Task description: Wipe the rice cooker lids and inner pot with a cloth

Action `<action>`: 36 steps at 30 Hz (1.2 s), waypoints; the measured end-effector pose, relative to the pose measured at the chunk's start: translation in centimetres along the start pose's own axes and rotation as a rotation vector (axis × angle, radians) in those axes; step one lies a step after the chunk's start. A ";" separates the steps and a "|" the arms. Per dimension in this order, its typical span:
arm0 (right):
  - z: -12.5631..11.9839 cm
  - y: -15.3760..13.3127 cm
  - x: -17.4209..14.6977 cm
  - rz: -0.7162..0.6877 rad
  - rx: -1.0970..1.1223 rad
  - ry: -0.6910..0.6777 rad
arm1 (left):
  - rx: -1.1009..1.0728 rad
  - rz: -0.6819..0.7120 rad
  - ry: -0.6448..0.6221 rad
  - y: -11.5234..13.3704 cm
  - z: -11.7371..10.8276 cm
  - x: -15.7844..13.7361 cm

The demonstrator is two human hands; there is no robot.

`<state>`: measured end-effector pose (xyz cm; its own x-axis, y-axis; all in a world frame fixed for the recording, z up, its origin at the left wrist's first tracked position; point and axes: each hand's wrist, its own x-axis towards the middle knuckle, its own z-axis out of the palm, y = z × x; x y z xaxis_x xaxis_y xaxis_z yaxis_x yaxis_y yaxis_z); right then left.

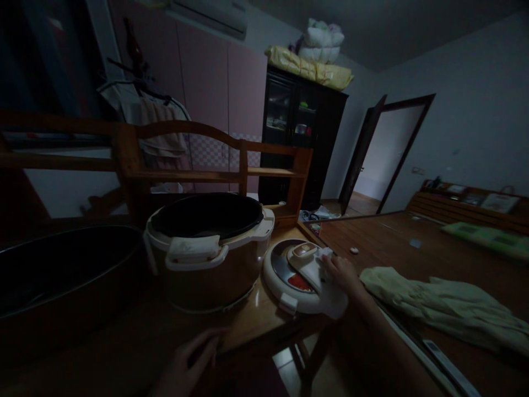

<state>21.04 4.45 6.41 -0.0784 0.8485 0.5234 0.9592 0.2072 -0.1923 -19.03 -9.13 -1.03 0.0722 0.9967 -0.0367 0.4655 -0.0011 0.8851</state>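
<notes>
My right hand (342,274) presses a thin white wipe (334,300) against a round white cooker lid (275,278), its fingers closed on the wipe. The lid has a shiny top with a raised handle and a red patch, and lies on the wooden table (248,325). Just left of it stands the cooker body (210,281), uncovered, with white side handles and a dark inside. My left hand (188,361) hangs low by the table's front edge, thumb and fingers apart, with nothing seen in it. Dim light hides detail around it.
A large dark pot (82,286) stands at the left. Behind the cooker rises a wooden shelf rail (185,175). On the right, a bed platform (372,231) bears a pale crumpled cloth (446,300). A dark cabinet (303,132) and a door (363,149) are farther back.
</notes>
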 end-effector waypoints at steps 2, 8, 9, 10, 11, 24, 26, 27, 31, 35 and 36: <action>0.4 -0.8 0.3 -0.063 -0.071 -0.052 | -0.002 0.009 0.002 0.0 0.0 -0.1; 1.7 -3.2 0.0 -0.176 -0.191 -0.109 | -0.007 -0.002 -0.015 -0.3 0.1 -0.1; 1.8 -3.4 -0.1 -0.184 -0.195 -0.101 | -0.011 0.000 -0.016 -0.4 0.1 -0.1; 1.9 -3.7 -0.3 -0.188 -0.196 -0.090 | -0.016 0.001 -0.020 -0.4 0.1 -0.1; 2.0 -3.8 -0.5 -0.189 -0.195 -0.077 | -0.021 -0.001 -0.022 -0.5 0.1 -0.1; 1.4 -4.7 -2.7 -0.307 -0.154 0.017 | 0.006 -0.042 0.000 -0.4 -0.1 0.0; 1.6 -4.8 -3.2 -0.321 -0.140 0.058 | 0.001 -0.039 0.013 -0.4 -0.1 0.1; 1.8 -4.9 -3.4 -0.331 -0.130 0.076 | -0.005 -0.037 0.016 -0.3 -0.1 0.1; 1.9 -5.5 -4.1 -0.391 -0.080 0.092 | -0.022 -0.050 0.005 0.2 -0.1 0.0; 1.6 -6.1 -4.1 -0.419 -0.015 0.091 | -0.011 -0.057 0.000 0.3 -0.1 0.0; 1.5 -6.1 -4.0 -0.424 -0.003 0.086 | -0.008 -0.055 0.003 0.3 -0.1 0.0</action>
<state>15.05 0.49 4.27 -0.4429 0.6452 0.6226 0.8480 0.5269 0.0572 -18.99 -9.09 -0.74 0.0439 0.9955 -0.0837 0.4614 0.0541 0.8855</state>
